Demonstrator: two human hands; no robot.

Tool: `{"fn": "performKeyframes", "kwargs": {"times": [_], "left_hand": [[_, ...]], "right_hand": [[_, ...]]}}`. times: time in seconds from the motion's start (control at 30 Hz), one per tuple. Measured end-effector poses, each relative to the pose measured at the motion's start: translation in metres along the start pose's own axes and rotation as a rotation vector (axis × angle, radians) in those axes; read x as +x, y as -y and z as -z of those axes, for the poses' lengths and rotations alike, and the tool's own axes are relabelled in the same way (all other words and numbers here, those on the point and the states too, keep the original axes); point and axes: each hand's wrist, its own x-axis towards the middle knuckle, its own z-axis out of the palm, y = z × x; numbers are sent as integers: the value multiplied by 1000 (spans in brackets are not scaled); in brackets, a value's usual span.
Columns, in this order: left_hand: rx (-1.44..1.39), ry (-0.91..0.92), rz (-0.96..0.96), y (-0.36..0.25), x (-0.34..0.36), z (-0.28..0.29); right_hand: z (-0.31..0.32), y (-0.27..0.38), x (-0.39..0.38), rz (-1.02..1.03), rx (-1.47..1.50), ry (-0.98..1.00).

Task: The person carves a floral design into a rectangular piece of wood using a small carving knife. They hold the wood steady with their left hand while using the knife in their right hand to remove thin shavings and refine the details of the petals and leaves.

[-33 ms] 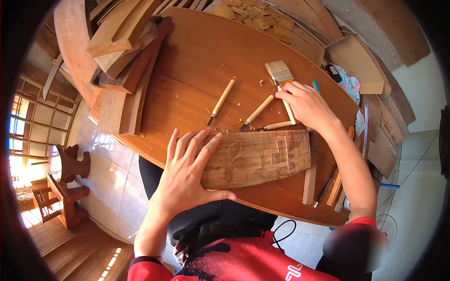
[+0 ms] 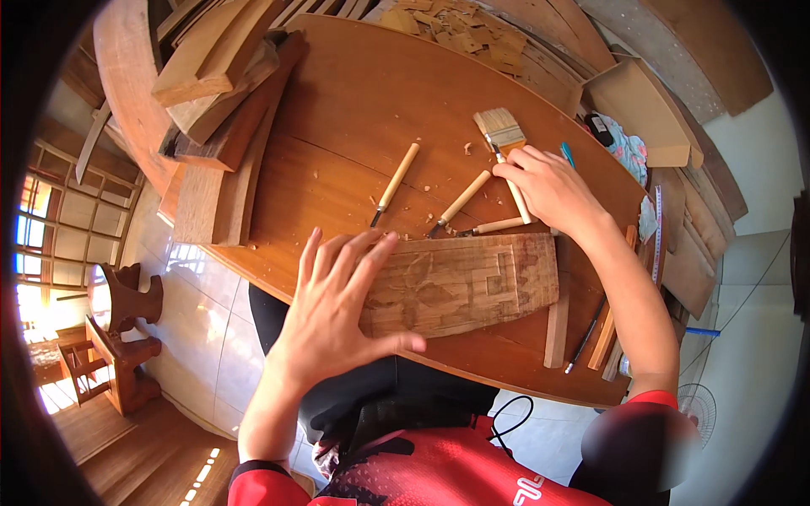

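A carved wooden board point(image 2: 460, 287) with raised relief lies along the near edge of the table. My left hand point(image 2: 333, 291) rests over its left end, fingers spread, thumb stretched along the near side. Beyond the board, my right hand point(image 2: 540, 181) grips the pale handle of a carving chisel point(image 2: 521, 205); the metal end points away, towards a wide flat paintbrush point(image 2: 504, 131). Two more chisels, a left one point(image 2: 398, 179) and a middle one point(image 2: 462, 200), lie with blades towards the board. Another wooden-handled tool point(image 2: 502, 226) lies along the board's far edge.
Wood shavings point(image 2: 468, 149) dot the brown table point(image 2: 354, 101). Stacked timber point(image 2: 228, 126) stands at the left. Wood strips point(image 2: 557, 333) and a thin dark pencil-like stick point(image 2: 584, 341) lie at the right, near a measuring tape point(image 2: 658, 228). A cardboard box point(image 2: 641, 110) sits behind.
My left hand has shifted slightly left and lifted its thumb a little off the board's near side, showing more of the carving. My right hand stays on the chisel.
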Motion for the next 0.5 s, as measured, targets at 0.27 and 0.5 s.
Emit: {"fn": "performKeyframes", "kwargs": {"times": [0.27, 0.5], "left_hand": [[112, 324, 68, 0, 148, -27], [166, 300, 50, -10, 174, -45]], "right_hand": [[10, -3, -26, -77, 140, -66], [30, -6, -119, -632, 400, -175]]}}
